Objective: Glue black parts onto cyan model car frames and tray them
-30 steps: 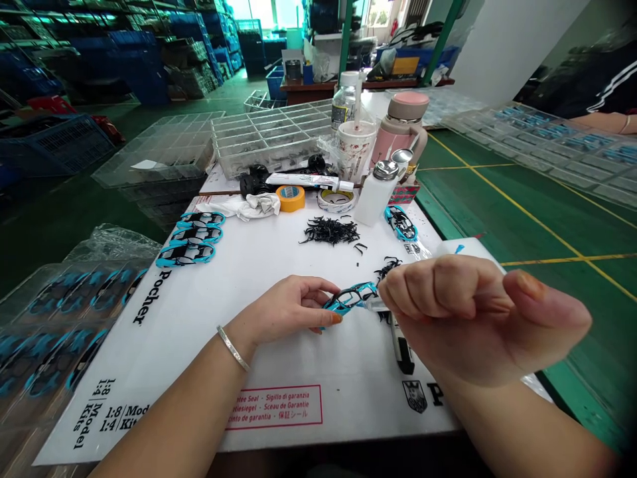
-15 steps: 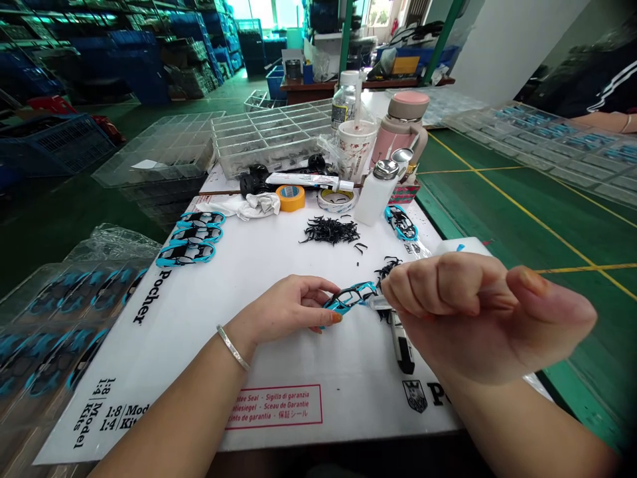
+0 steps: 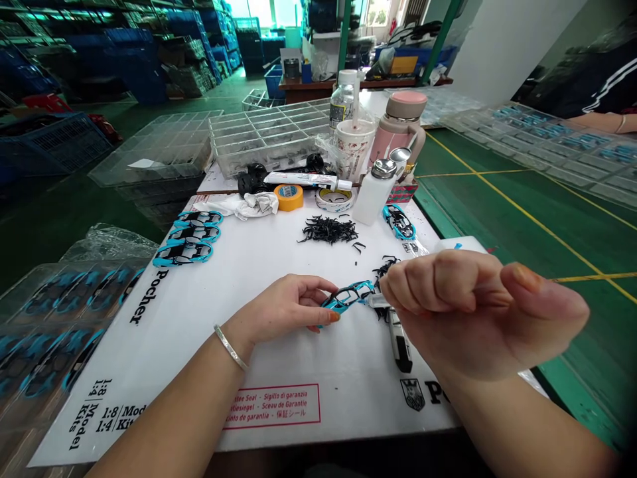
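My left hand [image 3: 286, 307] is closed on the near end of a blue-and-black model car body part [image 3: 348, 295], thumb in front, just above the white board. At the part's right end is the pale, see-through tip of a slim tube [image 3: 377, 300]. Its other end runs into my right hand [image 3: 478, 309], a closed fist with the thumb on the right side. The fist hides most of the tube, and whether the tip touches the part I cannot tell. Small black strips [image 3: 384, 269] lie behind the tip. A white-and-black handled tool [image 3: 399, 342] lies below it.
More black strips [image 3: 329, 230] form a pile farther back. Blue car parts [image 3: 183, 252] sit at left, another [image 3: 399, 222] at right. Behind stand a white bottle [image 3: 372, 199], orange tape [image 3: 288, 197] and a divided tray [image 3: 269, 136]. A person's arm [image 3: 600, 122] shows far right.
The whole view has shifted very slightly. Both hands keep the same grip, and the car part and tube tip stay together in nearly the same place.
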Demonstrator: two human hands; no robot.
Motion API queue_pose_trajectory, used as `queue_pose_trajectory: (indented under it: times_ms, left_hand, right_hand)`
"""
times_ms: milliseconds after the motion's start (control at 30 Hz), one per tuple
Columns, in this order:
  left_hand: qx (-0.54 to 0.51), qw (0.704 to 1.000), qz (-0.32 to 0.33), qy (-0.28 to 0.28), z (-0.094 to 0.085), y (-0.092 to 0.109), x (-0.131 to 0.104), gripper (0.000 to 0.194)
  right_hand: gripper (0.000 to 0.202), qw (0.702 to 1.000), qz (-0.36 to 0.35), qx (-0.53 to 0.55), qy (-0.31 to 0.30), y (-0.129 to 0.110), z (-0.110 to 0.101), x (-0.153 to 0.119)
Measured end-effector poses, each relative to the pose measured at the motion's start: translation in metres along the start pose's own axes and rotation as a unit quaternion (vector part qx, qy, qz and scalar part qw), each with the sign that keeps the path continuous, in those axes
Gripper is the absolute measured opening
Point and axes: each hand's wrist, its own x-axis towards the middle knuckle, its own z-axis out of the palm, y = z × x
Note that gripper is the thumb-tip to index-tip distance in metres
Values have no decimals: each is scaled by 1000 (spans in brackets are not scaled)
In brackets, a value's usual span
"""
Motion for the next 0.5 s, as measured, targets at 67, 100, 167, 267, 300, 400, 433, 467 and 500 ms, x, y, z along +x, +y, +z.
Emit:
queue_pose_trajectory:
  times_ms: [67,100,167,267,300,400,433,467,500]
  left_hand:
    - [1,1000,2,1,0,0,0,42]
    - [1,1000,4,1,0,0,0,42]
    - [1,1000,7,1,0,0,0,42]
    - [-1,1000,2,6,0,0,1,41]
    - [-3,1000,1,6,0,0,1,41]
    - [-11,1000,1,5,0,0,1,43]
    - [-13,1000,2,3,0,-1,1,43]
    - [-15,1000,1,3,0,-1,1,43]
    - [-15,1000,-1,3,0,-1,2,43]
  right_hand:
    - [43,1000,-1,-1,-6,0,0,0]
    - [43,1000,-1,-4,-11,-1,0,0]
    - [44,1000,-3,-14,-20,-1,1,-2]
    - [50,998,18,-49,-30,-2,4,-6]
    - [52,996,26,-67,-47,-1,5,-8]
    - [53,984,11,-112,-141,0,3,-10]
    - [53,979,-7,-117,-167,-1,0,-9]
    - [53,976,-20,-119,-181,-2,-3,-8]
    - [53,976,-29,-115,-182,-5,-8,-6]
